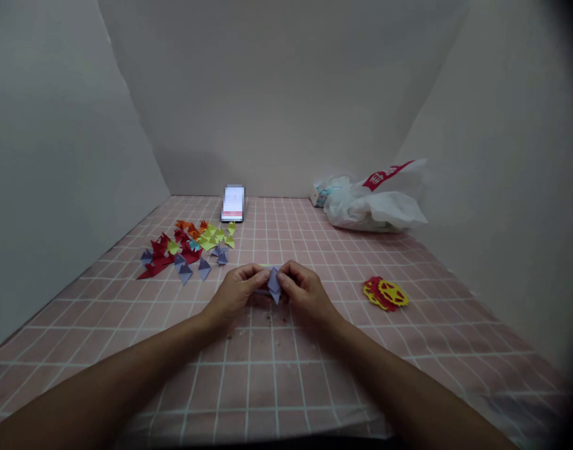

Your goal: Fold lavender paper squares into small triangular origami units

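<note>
- Pinching a folded purple paper [274, 285] between thumbs and fingers, gripped at its left side by the left hand [234, 291] and at its right side by the right hand [307, 292], both closed narrowly on it.
- Holding it in the near middle, over the pink grid-lined counter [262, 400].
- Flanked on the left by loosely spread folded papers [191, 255] in red, orange, yellow, blue and purple.
- Flanked on the right by stacked red and yellow round cutouts [393, 294].
- Backed, far left of centre, by a lit upright phone [233, 203]; far right, by a white plastic bag [356, 211] beside a small box [319, 195].
</note>
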### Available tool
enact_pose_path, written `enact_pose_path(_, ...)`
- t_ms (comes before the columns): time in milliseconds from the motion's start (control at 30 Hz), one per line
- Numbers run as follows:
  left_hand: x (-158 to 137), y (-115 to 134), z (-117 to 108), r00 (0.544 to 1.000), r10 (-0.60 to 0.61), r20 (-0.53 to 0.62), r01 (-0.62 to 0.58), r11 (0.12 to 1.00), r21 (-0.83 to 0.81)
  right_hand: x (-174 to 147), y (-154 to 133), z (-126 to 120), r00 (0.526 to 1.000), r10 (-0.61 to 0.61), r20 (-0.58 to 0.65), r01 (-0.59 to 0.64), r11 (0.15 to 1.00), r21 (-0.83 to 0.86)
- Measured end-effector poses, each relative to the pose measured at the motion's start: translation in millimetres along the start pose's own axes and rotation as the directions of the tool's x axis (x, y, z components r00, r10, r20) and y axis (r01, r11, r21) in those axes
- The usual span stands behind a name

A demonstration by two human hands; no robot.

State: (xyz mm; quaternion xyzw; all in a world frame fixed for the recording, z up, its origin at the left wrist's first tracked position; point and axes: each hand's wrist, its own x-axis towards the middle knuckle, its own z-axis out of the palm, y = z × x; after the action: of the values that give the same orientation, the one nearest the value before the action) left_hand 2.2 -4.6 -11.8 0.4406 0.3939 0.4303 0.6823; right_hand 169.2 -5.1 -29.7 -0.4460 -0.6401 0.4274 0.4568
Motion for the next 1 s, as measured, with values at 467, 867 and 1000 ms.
enact_pose_path(467,0,0,0,0.999,0.039,-0.023,-0.036,0.994,0.106,0,-2,-1,0.987,-0.136,-0.084,0.126,0.986,-0.112)
enact_pose_path(867,-3,-1,2,0.979,0.201,-0.021,-0.178,0.905,0.385,-7,-8,0,0.937,-0.349,0.016,0.268,0.69,-0.673)
enact_pose_path(1000,-3,-1,2,0.976,0.216,-0.008,-0.193,0.888,0.417,-8,-6,1,0.94,-0.341,0.031,0.271,0.684,-0.677)
